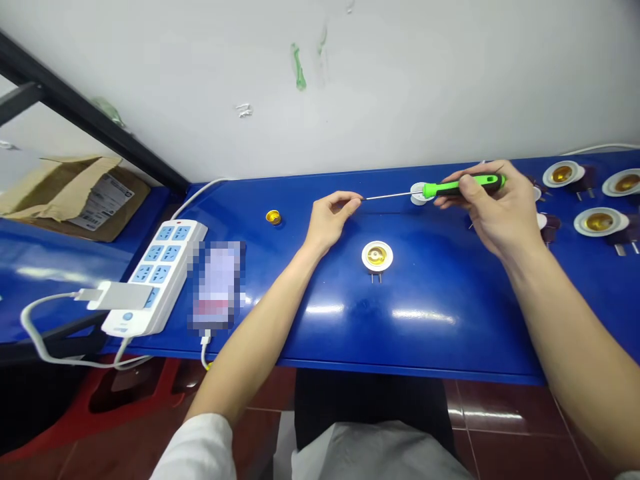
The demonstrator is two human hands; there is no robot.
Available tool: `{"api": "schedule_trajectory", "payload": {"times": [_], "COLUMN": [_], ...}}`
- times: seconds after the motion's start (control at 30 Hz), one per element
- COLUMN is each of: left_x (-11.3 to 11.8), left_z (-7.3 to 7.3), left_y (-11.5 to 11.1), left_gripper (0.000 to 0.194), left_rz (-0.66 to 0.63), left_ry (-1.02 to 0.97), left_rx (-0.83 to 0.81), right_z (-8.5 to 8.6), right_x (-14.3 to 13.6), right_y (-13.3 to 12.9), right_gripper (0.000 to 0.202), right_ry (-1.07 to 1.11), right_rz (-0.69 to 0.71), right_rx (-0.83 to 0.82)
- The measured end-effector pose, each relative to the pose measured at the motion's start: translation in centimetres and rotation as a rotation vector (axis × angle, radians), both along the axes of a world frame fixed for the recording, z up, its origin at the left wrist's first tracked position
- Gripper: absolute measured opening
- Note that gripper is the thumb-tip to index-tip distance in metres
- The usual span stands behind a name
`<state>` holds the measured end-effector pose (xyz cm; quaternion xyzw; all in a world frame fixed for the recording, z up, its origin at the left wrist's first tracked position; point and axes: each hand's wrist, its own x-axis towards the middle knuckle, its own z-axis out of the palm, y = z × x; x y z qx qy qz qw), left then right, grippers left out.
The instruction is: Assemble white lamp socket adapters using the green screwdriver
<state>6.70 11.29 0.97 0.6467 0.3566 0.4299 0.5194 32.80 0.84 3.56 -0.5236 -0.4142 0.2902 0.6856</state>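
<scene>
My right hand [505, 207] is wrapped round the green and black handle of a screwdriver [465, 185], held level above the table with its shaft pointing left. At the far end of the shaft, thumb and fingers of my left hand [333, 217] pinch the dark tip; whether a small screw is between them is hidden. Below the shaft, a lamp socket [377, 257] with a white rim, a gold-coloured inside and two plug pins lies on the blue table. Behind the shaft sits a white round part [419, 194]. Off to the left lies a small gold-coloured metal cap [273, 217].
Several more lamp sockets with plugs [600, 221] lie at the right, partly behind my right hand. On the left are a white power strip [165, 280] with a charger [123, 295], a phone [219, 283] on a cable and a cardboard box [95, 200]. A wall bounds the blue table [320, 340] behind.
</scene>
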Motion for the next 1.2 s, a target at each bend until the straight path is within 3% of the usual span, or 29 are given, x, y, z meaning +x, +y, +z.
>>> {"api": "schedule_trajectory", "payload": {"times": [0.1, 0.23, 0.37, 0.5, 0.67, 1.07, 1.2], "left_x": [0.0, -0.1, -0.1, -0.1, -0.2, -0.3, -0.3], "left_z": [-0.1, -0.2, -0.3, -0.5, -0.5, -0.4, -0.4], "left_y": [0.0, 0.2, 0.2, 0.2, 0.4, 0.5, 0.5], "left_gripper": [0.02, 0.013, 0.012, 0.013, 0.015, 0.027, 0.031], "left_rz": [0.009, 0.049, 0.023, -0.002, 0.0, -0.061, -0.043], "left_ry": [0.021, 0.108, 0.233, 0.264, 0.278, 0.184, 0.15], "left_rx": [0.058, 0.174, 0.348, 0.457, 0.457, 0.32, 0.344], "right_z": [0.1, 0.7, 1.1, 0.8, 0.8, 0.8, 0.8], "right_x": [-0.5, -0.8, -0.3, 0.3, 0.4, 0.7, 0.9], "right_y": [-0.1, -1.1, -1.7, -1.5, -1.2, -1.0, -1.0], "right_gripper": [0.078, 0.061, 0.059, 0.062, 0.061, 0.075, 0.072], "right_ry": [-0.077, -0.303, -0.462, -0.471, -0.373, -0.229, -0.215], "right_rz": [-0.12, -0.158, -0.231, -0.214, -0.155, -0.151, -0.149], "right_rx": [-0.152, -0.312, -0.4, -0.457, -0.439, -0.352, -0.333]}}
